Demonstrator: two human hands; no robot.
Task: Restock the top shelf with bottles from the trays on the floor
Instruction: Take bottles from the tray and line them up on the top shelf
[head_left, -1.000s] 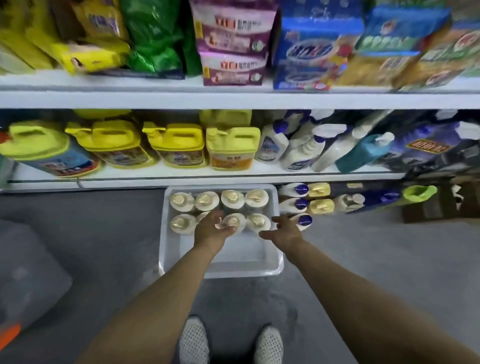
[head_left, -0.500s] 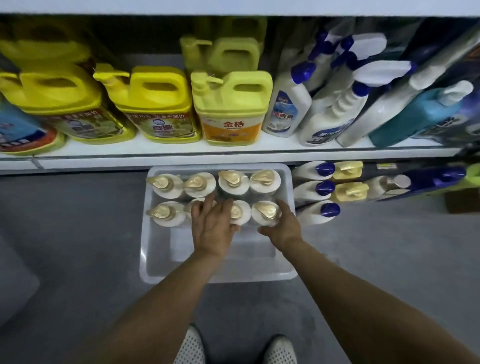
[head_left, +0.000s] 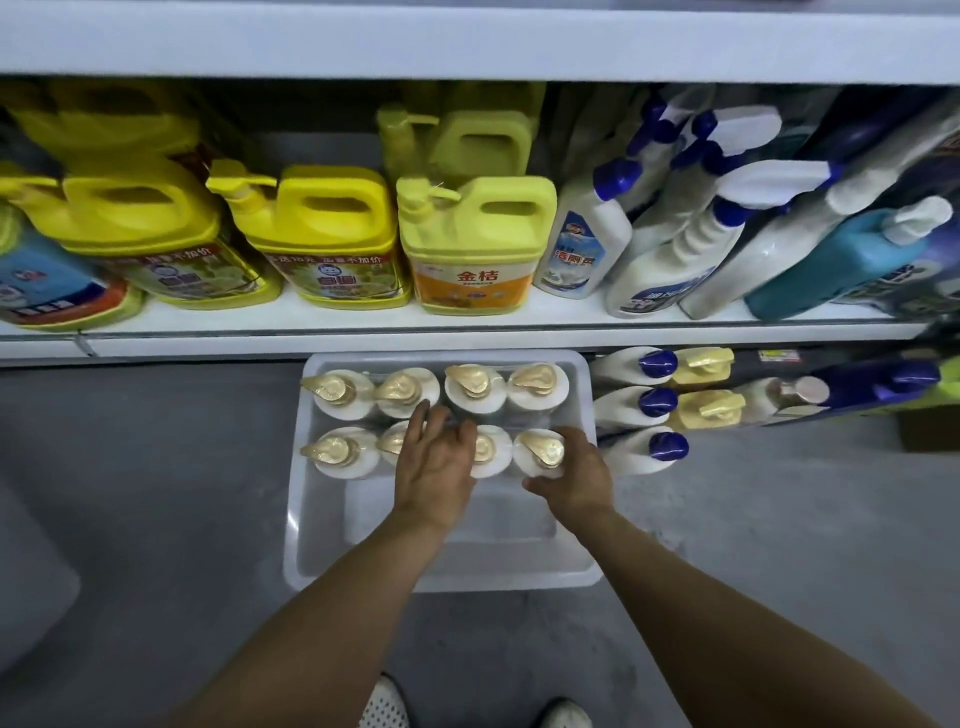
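Observation:
A translucent white tray (head_left: 298, 519) sits on the grey floor in front of the shelving. It holds several white bottles with gold pump caps (head_left: 467, 387) in two rows at its far end. My left hand (head_left: 434, 470) lies over the front row, its fingers stretched across the gap between the second bottle (head_left: 389, 441) and the third bottle (head_left: 491, 449). My right hand (head_left: 574, 478) curls round the front right bottle (head_left: 540, 449), thumb at its near side and fingers along its right side. The near half of the tray holds no bottles.
Above the tray a white shelf (head_left: 363, 322) carries yellow detergent jugs (head_left: 467, 244) and white spray bottles (head_left: 675, 260). More bottles with blue caps (head_left: 657, 402) lie on the lowest level right of the tray. Another shelf board (head_left: 467, 41) runs along the top. My shoes (head_left: 384, 706) stand behind the tray.
The view has dropped closer to the tray and the upper shelf of packets has left the frame. Both hands have come down onto the front row, and the right hand has wrapped round the front right bottle.

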